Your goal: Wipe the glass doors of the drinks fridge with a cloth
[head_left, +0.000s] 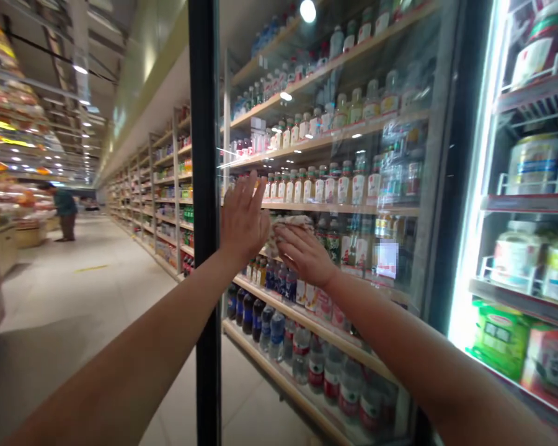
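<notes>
A glass door (279, 347) with a black frame (206, 186) stands swung open in front of me. My left hand (245, 217) is open, its fingers stretched upward and palm toward the glass near the framed edge. Just right of it, my right hand (304, 251) holds a crumpled pale cloth (300, 220) flat against the pane. The cloth shows above and to the left of my fingers; the rest is hidden under them. A small whitish label (387, 259) shows on the glass to the right of my right hand.
Through the pane are shelves of drink bottles (325, 189). At the right, the lit cooler (488, 204) holds jars, tubs and a green package (498, 337). Long shelving (160, 192) runs down the aisle at left, where a person (65, 210) stands far off on the pale floor (97, 297).
</notes>
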{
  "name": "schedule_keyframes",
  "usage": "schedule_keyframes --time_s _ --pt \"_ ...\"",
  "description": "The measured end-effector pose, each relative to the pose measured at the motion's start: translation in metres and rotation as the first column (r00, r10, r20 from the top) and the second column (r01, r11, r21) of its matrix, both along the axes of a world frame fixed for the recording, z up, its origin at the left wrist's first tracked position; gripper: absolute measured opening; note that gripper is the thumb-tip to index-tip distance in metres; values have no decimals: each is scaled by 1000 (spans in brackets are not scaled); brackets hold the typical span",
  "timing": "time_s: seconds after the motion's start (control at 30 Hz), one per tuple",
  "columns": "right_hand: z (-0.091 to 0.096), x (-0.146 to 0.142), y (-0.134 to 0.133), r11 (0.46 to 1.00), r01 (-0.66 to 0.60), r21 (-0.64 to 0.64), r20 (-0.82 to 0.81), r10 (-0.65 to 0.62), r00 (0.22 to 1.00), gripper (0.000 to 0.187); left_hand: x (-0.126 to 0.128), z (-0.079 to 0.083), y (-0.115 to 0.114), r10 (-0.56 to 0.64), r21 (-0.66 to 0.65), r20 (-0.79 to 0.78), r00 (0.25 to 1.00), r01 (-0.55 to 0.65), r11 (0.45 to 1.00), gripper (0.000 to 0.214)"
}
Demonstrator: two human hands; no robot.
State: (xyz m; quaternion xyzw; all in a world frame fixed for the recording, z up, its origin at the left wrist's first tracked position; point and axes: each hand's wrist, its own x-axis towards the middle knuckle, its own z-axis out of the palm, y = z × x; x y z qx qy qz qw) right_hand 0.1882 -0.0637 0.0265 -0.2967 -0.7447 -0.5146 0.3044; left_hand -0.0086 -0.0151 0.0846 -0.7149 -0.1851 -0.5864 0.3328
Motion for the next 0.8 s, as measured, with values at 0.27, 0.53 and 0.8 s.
schedule_keyframes --time_s 0.27,0.53,0.8 --pt "52 38 -20 999 26 35 57 -28 998 22 11 1 9 182 -90 -18 983 -182 979 64" --pt "97 79 -16 966 83 246 -469 44 882 40 8 -4 8 165 -121 -49 985 -169 978 63" --pt "136 52 -5 975 62 214 -490 52 870 44 9 -7 10 106 -122 -50 993 -111 986 67"
